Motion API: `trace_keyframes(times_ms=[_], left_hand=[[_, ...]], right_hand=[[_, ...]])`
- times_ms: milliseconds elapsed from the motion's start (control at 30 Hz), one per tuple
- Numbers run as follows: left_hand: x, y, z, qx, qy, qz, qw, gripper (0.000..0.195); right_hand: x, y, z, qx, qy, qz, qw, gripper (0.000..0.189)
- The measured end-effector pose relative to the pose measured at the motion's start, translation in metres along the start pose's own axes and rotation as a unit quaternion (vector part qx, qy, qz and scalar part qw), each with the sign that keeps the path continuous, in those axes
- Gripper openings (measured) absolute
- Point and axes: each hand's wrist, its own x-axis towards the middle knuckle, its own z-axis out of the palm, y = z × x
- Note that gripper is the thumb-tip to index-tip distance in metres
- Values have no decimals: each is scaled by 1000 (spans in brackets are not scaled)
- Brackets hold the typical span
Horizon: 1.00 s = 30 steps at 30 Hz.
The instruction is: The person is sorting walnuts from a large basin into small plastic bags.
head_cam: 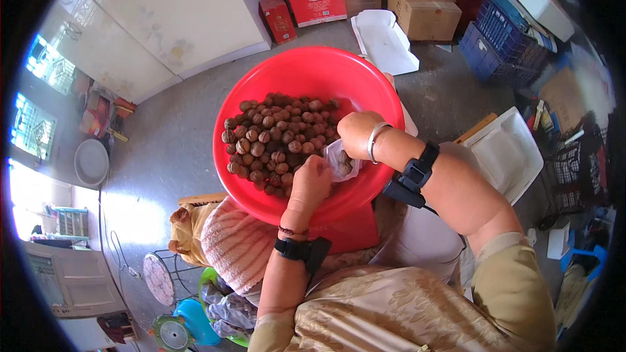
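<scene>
A large red plastic basin point(308, 66) holds a heap of brown walnuts point(274, 132). Over its near right part, my left hand point(312, 178) pinches the edge of a small translucent plastic bag point(337, 156). A few walnuts point(345, 164) show inside the bag. My right hand point(359, 129) is at the bag's upper right side, back of the hand towards me; its fingertips are hidden, so what it grips cannot be told. Below the basin is a red box-like support point(347, 234), beside my knees.
Cardboard boxes point(433, 19) and red cartons point(318, 5) stand beyond the basin, near a white tray point(384, 41). To the right are blue crates point(494, 54) and a white foam lid point(511, 151). A round stool point(159, 278) and a green tub point(239, 340) stand lower left.
</scene>
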Motion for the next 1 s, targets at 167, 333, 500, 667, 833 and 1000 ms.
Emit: trace_keyframes(times_ms=[167, 333, 500, 667, 833, 1000], left_hand=[[-6, 52, -14, -149, 33, -17, 988, 20], [-3, 56, -14, -240, 58, 22, 969, 20], [12, 13, 3, -50, 68, 79, 993, 24], [2, 36, -1, -25, 43, 48, 998, 28], [5, 28, 0, -41, 65, 86, 993, 27], [12, 21, -6, -143, 62, -8, 988, 25]], right_hand=[[-5, 13, -11, 59, 71, 31, 995, 25], [-8, 24, -18, 74, 67, 12, 995, 27], [2, 21, 11, -15, -12, 38, 999, 35], [4, 18, 16, -13, -10, 27, 1000, 34], [12, 11, 25, -58, -49, 23, 997, 25], [8, 6, 14, -47, -55, 27, 997, 26]])
